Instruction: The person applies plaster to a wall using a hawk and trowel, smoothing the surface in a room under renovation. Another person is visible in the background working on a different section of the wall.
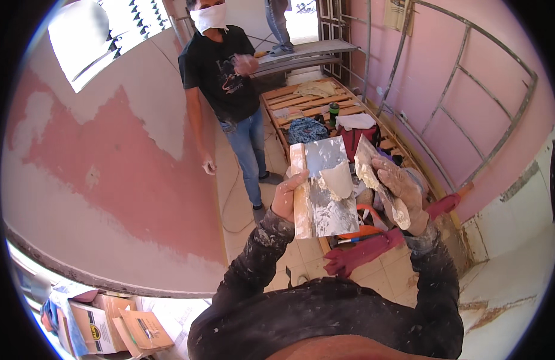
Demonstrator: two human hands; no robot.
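My left hand is closed round the wooden edge of a flat metal plastering trowel, its blade facing up. A mound of off-white putty lies on that blade, with smears about it. In my right hand is a putty knife, held tilted just right of the trowel, with putty clinging to its blade and handle. The two tools look slightly apart. Dried putty spots both my hands and dark sleeves.
A masked person stands ahead on the left; another person's legs are on a plank. A slatted wooden pallet bears bags. Metal scaffold frames lean at the right wall. Cardboard boxes lie lower left, beside a partly coated pink wall.
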